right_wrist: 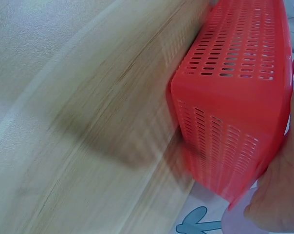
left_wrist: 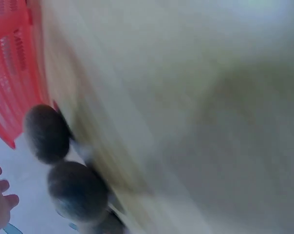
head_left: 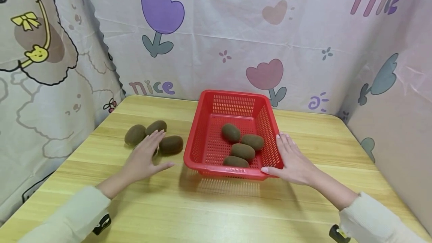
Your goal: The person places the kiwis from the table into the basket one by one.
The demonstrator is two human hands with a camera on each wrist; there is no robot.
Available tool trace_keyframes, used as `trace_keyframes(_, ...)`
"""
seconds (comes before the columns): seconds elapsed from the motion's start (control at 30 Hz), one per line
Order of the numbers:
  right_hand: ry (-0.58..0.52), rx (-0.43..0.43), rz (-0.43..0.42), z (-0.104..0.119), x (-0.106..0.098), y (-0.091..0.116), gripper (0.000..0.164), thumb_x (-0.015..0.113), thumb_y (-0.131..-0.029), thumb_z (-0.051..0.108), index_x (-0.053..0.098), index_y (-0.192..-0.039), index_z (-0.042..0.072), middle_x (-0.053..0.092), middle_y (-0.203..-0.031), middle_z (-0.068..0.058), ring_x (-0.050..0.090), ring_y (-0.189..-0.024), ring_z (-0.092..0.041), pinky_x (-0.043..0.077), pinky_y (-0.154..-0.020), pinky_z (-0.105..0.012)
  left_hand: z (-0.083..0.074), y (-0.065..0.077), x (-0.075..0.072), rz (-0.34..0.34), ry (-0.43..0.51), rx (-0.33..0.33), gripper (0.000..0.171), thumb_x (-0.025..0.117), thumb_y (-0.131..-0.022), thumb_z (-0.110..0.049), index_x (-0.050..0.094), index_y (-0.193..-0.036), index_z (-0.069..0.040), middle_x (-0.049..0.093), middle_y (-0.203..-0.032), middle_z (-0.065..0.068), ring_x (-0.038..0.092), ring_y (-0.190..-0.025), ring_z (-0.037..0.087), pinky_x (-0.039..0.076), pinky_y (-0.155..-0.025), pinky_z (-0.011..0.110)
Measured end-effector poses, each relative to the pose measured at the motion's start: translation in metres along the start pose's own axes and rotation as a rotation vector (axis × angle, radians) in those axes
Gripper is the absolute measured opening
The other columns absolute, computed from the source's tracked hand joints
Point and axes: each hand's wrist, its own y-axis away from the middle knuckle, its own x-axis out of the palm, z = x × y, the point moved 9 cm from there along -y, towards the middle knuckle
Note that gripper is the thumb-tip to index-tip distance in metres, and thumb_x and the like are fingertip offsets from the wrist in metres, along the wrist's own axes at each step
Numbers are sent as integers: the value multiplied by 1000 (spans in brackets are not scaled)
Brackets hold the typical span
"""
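A red plastic basket (head_left: pixel 233 170) with slotted walls stands on the table, and several brown kiwis (head_left: pixel 243 152) lie inside it. My right hand (head_left: pixel 297 162) touches its near right corner, the thumb on the front rim and straight fingers along the right side. The right wrist view shows the same hand (right_wrist: pixel 278 190) against the basket's rim (right_wrist: pixel 283 97). To the left of the basket, several more kiwis (head_left: pixel 171 145) sit in a group. My left hand (head_left: pixel 143 160) is over their near side with fingers extended, holding nothing, and partly hides one kiwi. Two of these kiwis (left_wrist: pixel 79 190) show clearly in the left wrist view.
The wooden table (head_left: pixel 216 213) reaches back to a patterned cloth (head_left: pixel 222 48) hanging behind it and on both sides. A dark strap piece (head_left: pixel 102 224) shows below the left sleeve (head_left: pixel 72 213), another (head_left: pixel 339 233) by the right sleeve.
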Motion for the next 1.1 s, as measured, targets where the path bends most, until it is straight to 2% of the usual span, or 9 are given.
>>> trace_keyframes(0.3, 5, 1, 17, 0, 0, 1, 112, 59, -76, 64, 8, -146, -7, 7, -153, -27, 5, -140, -46, 14, -112, -61, 36, 19, -11, -67, -3, -91, 77, 79, -70, -32, 49, -127, 9, 52, -127, 27, 47, -117, 43, 42, -92, 57)
trace_keyframes(0.53, 11, 4, 25, -2, -1, 3, 110, 58, -77, 63, 9, -146, -7, 7, -153, -27, 7, -140, -46, 15, -111, -61, 53, 27, -14, -93, 17, -102, 67, 81, -68, -18, 52, -121, 11, 53, -120, 29, 52, -108, 44, 44, -87, 57)
trace_keyframes(0.77, 24, -2, 20, -6, -1, 5, 108, 58, -77, 63, 10, -146, -6, 8, -153, -26, 8, -140, -46, 17, -110, -62, 64, 29, -9, -41, 57, -135, 63, 78, -72, -16, 51, -120, 13, 55, -116, 30, 53, -105, 45, 44, -86, 56)
trace_keyframes(1.1, 45, -11, 33, -4, -2, 3, 107, 57, -78, 63, 11, -146, -6, 9, -153, -26, 9, -140, -46, 17, -110, -62, 73, 29, -4, -6, 113, -185, 59, 76, -73, -7, 49, -121, 16, 54, -114, 33, 54, -102, 48, 46, -83, 58)
